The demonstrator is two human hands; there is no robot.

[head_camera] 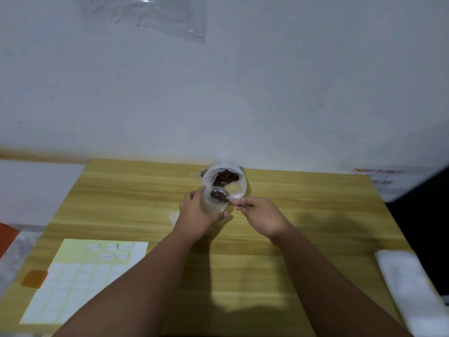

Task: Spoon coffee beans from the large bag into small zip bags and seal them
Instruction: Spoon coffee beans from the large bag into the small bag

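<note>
The large clear bag (239, 187) stands open at the far middle of the wooden table (303, 215), with dark coffee beans (226, 177) showing inside. My left hand (196, 215) grips a small clear zip bag (213, 206) just in front of it, mouth held open. My right hand (262, 216) pinches the handle of a metal spoon (220, 195). The spoon's bowl is heaped with beans and sits over the small bag's mouth.
A yellow sheet of white labels (80, 280) lies at the near left, with an orange tag (34, 278) at its left edge. A stack of white bags or paper (410, 288) lies at the near right edge. A wall rises right behind the table.
</note>
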